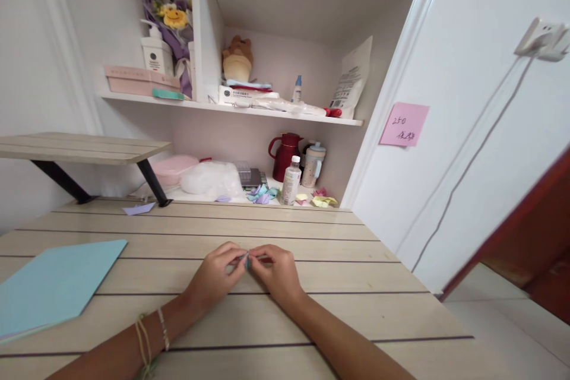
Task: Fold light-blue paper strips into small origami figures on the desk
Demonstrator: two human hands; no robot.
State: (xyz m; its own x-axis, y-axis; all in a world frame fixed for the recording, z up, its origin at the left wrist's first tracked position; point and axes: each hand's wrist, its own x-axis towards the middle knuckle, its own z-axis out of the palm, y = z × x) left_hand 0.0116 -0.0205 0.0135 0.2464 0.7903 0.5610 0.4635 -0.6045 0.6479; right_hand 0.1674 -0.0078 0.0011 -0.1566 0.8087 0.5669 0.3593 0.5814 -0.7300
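Over the middle of the wooden table (338,314), my left hand (218,270) and my right hand (278,273) meet fingertip to fingertip. Between them is a small piece of folded blue paper (247,261), pinched from both sides; the fingers cover most of it, so its shape is hard to make out. Both hands are closed on it. A stack of coloured paper (62,279), light blue on top, lies at the left of the table. Farther back, a purple folded paper piece (139,209) rests near the stand's leg.
A small raised stand (84,148) occupies the back left. Behind the table, a shelf holds folded paper pieces (262,193), a plastic bottle (291,181), a red jug (285,156), a patterned cup (313,165) and a clear plastic bag (211,179). A pink note (404,124) is on the wall.
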